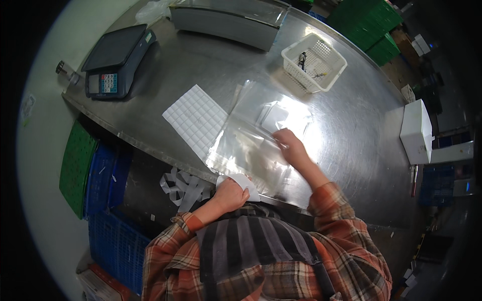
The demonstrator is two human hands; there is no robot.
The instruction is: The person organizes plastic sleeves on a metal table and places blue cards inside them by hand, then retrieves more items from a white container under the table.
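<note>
My left hand (229,195), at the table's front edge, grips a piece of white paper or label sheet (241,181). Loops of pale backing strip (184,188) hang beside that wrist. Clear plastic bags (244,146) lie flat in front of me, shiny with reflections. Over their right side is my right hand (293,148), slightly blurred, its fingers curled at the film; whether they pinch it is unclear. Just beyond the fingers sits a clear plastic piece (276,116), partly lost in glare. A white quilted sheet (196,118) touches the bags' left side.
The steel table (361,150) carries a digital scale (113,64) at the left and a grey metal-topped unit (226,24) at the back. A white perforated basket (314,62) holds small items. Blue crates (116,240) stand below left; a white box (416,131) is at the right.
</note>
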